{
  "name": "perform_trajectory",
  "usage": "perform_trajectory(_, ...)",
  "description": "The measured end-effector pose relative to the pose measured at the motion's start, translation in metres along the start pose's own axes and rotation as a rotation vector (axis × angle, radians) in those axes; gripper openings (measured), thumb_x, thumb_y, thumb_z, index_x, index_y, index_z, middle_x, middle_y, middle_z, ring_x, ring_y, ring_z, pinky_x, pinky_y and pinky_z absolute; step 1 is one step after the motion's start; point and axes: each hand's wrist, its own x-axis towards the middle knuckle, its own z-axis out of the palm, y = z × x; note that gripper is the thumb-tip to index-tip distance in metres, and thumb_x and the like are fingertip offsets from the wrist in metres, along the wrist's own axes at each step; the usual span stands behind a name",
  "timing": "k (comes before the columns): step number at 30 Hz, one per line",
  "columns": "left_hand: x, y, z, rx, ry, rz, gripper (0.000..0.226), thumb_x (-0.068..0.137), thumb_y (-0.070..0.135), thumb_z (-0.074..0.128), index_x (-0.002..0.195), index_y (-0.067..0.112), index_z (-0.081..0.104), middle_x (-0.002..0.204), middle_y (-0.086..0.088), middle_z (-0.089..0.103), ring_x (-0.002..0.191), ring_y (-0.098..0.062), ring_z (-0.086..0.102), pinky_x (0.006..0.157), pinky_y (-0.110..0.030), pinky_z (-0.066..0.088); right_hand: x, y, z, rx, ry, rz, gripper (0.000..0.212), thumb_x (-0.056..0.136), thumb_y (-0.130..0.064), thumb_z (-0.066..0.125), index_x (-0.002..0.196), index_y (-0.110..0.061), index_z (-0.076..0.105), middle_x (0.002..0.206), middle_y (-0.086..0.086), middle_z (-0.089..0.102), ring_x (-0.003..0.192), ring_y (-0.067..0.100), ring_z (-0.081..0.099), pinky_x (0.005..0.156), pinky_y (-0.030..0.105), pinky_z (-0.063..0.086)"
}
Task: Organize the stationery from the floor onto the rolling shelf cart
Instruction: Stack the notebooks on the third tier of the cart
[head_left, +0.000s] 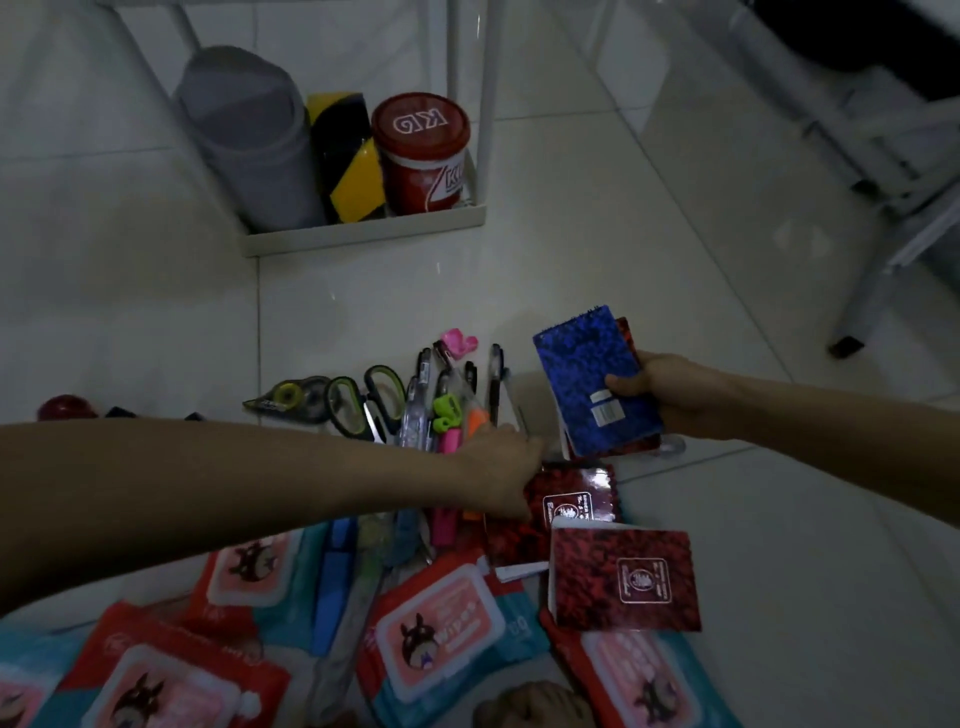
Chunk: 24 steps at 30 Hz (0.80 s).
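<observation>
My right hand grips a small stack of notebooks, a blue spiral one in front with a red one behind it, held above the floor. My left hand reaches across the pile and touches the corner of a red notebook lying on the floor; its fingers are partly hidden, so a full grip is unclear. Another red notebook lies just below it. Pens, highlighters and scissors lie in a row on the tiles. The white cart's bottom shelf stands farther away.
The cart shelf holds a grey cylinder, a yellow-black tape roll and a red tub. Several wipes packs lie near me. A correction tape and a pink eraser sit among the pens. A chair leg stands at right.
</observation>
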Motion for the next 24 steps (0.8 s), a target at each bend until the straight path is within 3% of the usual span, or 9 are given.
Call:
perform_trajectory(2, -0.003, -0.003, -0.005, -0.129, -0.069, -0.027, 0.053, 0.085, 0.030, 0.063, 0.125, 0.000, 0.043, 0.120, -0.017, 0.056, 0.111, -0.030, 0.053, 0.083, -0.032, 0.043, -0.001, -0.003, -0.002, 0.044, 0.040, -0.017, 0.019, 0.097, -0.006, 0.040, 0.115, -0.008, 0.046, 0.090, 0.002, 0.061, 0.076, 0.018, 0.061, 0.055, 0.027, 0.057)
perform_trajectory(4, -0.005, -0.007, -0.011, -0.368, -0.148, -0.107, 0.044, 0.089, 0.021, 0.059, 0.125, -0.002, 0.048, 0.117, -0.017, 0.056, 0.107, -0.027, 0.054, 0.075, -0.028, 0.045, 0.002, -0.008, -0.002, 0.069, 0.077, -0.040, 0.023, 0.098, -0.005, 0.039, 0.120, -0.006, 0.046, 0.088, 0.002, 0.060, 0.075, 0.018, 0.059, 0.060, 0.031, 0.055)
perform_trajectory(7, -0.015, -0.023, -0.023, -0.831, -0.150, -0.266, 0.034, 0.094, 0.011, 0.050, 0.125, 0.000, 0.053, 0.118, -0.014, 0.058, 0.109, -0.027, 0.056, 0.089, -0.030, 0.046, 0.009, -0.018, 0.005, 0.116, 0.111, -0.080, 0.031, 0.098, -0.002, 0.038, 0.129, -0.004, 0.042, 0.092, 0.003, 0.060, 0.074, 0.018, 0.058, 0.062, 0.033, 0.052)
perform_trajectory(11, -0.035, -0.060, -0.028, -1.602, -0.011, -0.259, 0.026, 0.095, -0.003, 0.035, 0.103, 0.008, 0.057, 0.097, -0.011, 0.060, 0.083, -0.022, 0.057, 0.073, -0.026, 0.052, 0.019, -0.028, 0.019, 0.218, 0.131, -0.123, 0.035, 0.097, -0.001, 0.038, 0.132, -0.003, 0.042, 0.095, 0.005, 0.061, 0.073, 0.018, 0.058, 0.044, 0.023, 0.054)
perform_trajectory(14, -0.044, -0.077, -0.028, -2.054, 0.233, -0.241, 0.030, 0.094, -0.002, 0.032, 0.100, 0.013, 0.058, 0.093, -0.009, 0.068, 0.079, -0.021, 0.065, 0.070, -0.031, 0.056, 0.024, -0.031, 0.029, 0.268, 0.107, -0.144, 0.034, 0.097, -0.003, 0.038, 0.131, -0.004, 0.044, 0.103, 0.005, 0.062, 0.074, 0.017, 0.059, 0.046, 0.022, 0.054)
perform_trajectory(16, -0.045, -0.081, -0.034, -2.117, 0.345, -0.245, 0.029, 0.096, 0.003, 0.033, 0.099, 0.018, 0.058, 0.087, -0.005, 0.071, 0.078, -0.020, 0.066, 0.068, -0.032, 0.056, 0.024, -0.031, 0.035, 0.329, 0.063, -0.132, 0.031, 0.097, -0.004, 0.039, 0.127, -0.007, 0.047, 0.095, 0.003, 0.063, 0.075, 0.018, 0.060, 0.047, 0.024, 0.055)
perform_trajectory(18, -0.039, -0.075, -0.042, -2.113, 0.422, -0.266, 0.025, 0.097, 0.005, 0.034, 0.102, 0.016, 0.055, 0.095, -0.006, 0.066, 0.081, -0.020, 0.062, 0.067, -0.032, 0.055, 0.020, -0.033, 0.042, 0.382, -0.007, -0.091, 0.022, 0.096, -0.005, 0.040, 0.115, -0.008, 0.052, 0.086, 0.003, 0.066, 0.072, 0.020, 0.063, 0.045, 0.025, 0.056)
perform_trajectory(21, -0.021, -0.055, -0.048, -1.951, 0.476, -0.301, 0.032, 0.098, 0.004, 0.034, 0.128, 0.007, 0.046, 0.121, -0.012, 0.057, 0.092, -0.023, 0.057, 0.081, -0.032, 0.048, 0.017, -0.034, 0.056, 0.356, -0.093, -0.056, 0.020, 0.093, -0.013, 0.038, 0.093, -0.011, 0.058, 0.066, 0.003, 0.071, 0.060, 0.020, 0.068, 0.053, 0.029, 0.057)
perform_trajectory(24, -0.002, -0.044, -0.048, -1.859, 0.415, -0.317, 0.035, 0.099, 0.010, 0.038, 0.133, 0.002, 0.041, 0.126, -0.008, 0.053, 0.113, -0.023, 0.052, 0.095, -0.034, 0.044, 0.017, -0.035, 0.058, 0.330, -0.051, -0.091, 0.028, 0.089, -0.025, 0.036, 0.080, -0.013, 0.059, 0.068, 0.005, 0.067, 0.064, 0.023, 0.062, 0.065, 0.031, 0.053)
